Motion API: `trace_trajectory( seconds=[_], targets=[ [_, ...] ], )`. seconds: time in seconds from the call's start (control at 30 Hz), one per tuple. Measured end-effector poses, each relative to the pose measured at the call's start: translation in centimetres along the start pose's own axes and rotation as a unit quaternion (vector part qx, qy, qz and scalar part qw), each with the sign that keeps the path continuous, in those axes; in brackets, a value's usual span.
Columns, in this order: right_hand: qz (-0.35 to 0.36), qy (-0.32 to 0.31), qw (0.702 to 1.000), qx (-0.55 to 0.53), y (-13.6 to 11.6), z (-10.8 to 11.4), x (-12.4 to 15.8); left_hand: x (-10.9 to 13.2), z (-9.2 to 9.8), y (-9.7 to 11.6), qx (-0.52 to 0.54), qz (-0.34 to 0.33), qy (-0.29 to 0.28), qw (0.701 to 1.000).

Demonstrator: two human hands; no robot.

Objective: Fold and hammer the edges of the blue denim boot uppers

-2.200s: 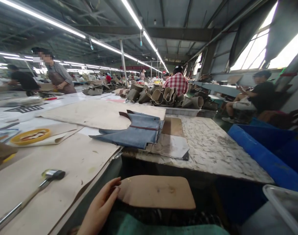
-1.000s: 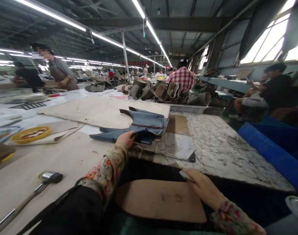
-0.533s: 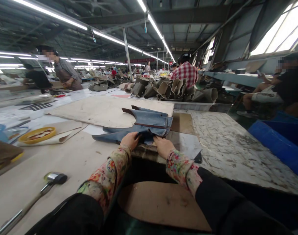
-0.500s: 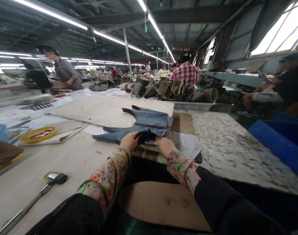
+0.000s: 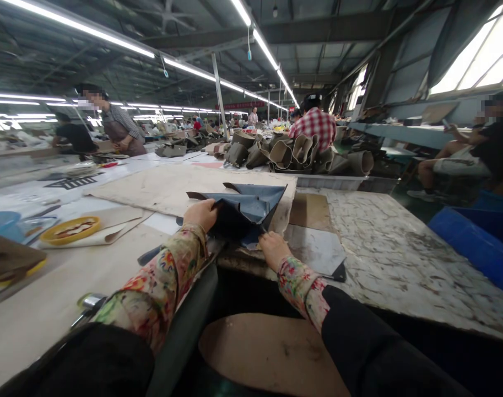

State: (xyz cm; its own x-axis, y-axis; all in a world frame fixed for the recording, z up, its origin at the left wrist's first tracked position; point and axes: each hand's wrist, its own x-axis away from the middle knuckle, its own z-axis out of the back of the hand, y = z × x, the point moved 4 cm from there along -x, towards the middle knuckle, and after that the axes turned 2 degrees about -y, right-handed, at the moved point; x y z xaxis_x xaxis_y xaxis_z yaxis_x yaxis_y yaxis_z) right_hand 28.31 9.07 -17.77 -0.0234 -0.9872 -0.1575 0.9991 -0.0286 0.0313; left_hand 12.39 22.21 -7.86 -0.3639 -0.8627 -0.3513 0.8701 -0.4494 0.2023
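Note:
At the near table edge my left hand [image 5: 199, 215] is closed on the raised edge of a dark blue leather piece [image 5: 230, 220]. My right hand [image 5: 273, 249] pinches the same piece at its lower right corner. Between the two hands its near side bulges up and looks almost black. More blue leather [image 5: 253, 201] with curved, brown-edged ends lies just behind; where one layer stops and another starts is hard to tell. A strip of blue leather [image 5: 149, 255] shows to the left of my left forearm. My thumbs and fingertips are partly hidden by the leather.
A cream sheet [image 5: 152, 182] spreads behind the leather. A hammer [image 5: 92, 301] is half covered by my left forearm. The yellow dish [image 5: 71, 230] stands left, the grey sheet [image 5: 313, 248] right. Blue bins [image 5: 470, 237] are far right. Rolled leather pieces [image 5: 281, 154] and co-workers are behind.
My left hand has moved up and left, lifting the near edge of the blue leather so it bulges open. My right hand stays near the same corner, slightly lower. The left forearm now covers the hammer's handle.

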Motion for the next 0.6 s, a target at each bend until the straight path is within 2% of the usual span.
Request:
trace_trajectory(
  seconds=[0.07,0.17,0.27,0.33,0.47,0.6],
  targets=[
    [-0.007,-0.001,1.0,-0.016,0.7,-0.4,0.3,-0.7,2.5,-2.0,-0.006,0.034,0.036,0.999],
    [-0.019,0.006,0.999,-0.05,1.8,-0.7,0.7,-1.1,7.2,-4.9,-0.021,0.084,0.12,0.989],
    [-0.027,0.022,0.994,-0.099,2.3,-0.7,0.9,-0.4,11.2,-5.5,-0.037,0.081,0.192,0.977],
    [-0.029,0.033,0.989,-0.14,2.3,-0.4,1.3,0.7,13.3,-4.4,-0.045,0.048,0.24,0.969],
    [-0.022,0.076,0.967,-0.241,2.1,1.1,3.8,4.1,18.0,-0.6,-0.011,-0.056,0.358,0.932],
    [-0.042,0.149,0.918,-0.364,3.2,4.2,7.1,7.8,22.9,3.2,0.099,-0.16,0.402,0.896]
  ],
)
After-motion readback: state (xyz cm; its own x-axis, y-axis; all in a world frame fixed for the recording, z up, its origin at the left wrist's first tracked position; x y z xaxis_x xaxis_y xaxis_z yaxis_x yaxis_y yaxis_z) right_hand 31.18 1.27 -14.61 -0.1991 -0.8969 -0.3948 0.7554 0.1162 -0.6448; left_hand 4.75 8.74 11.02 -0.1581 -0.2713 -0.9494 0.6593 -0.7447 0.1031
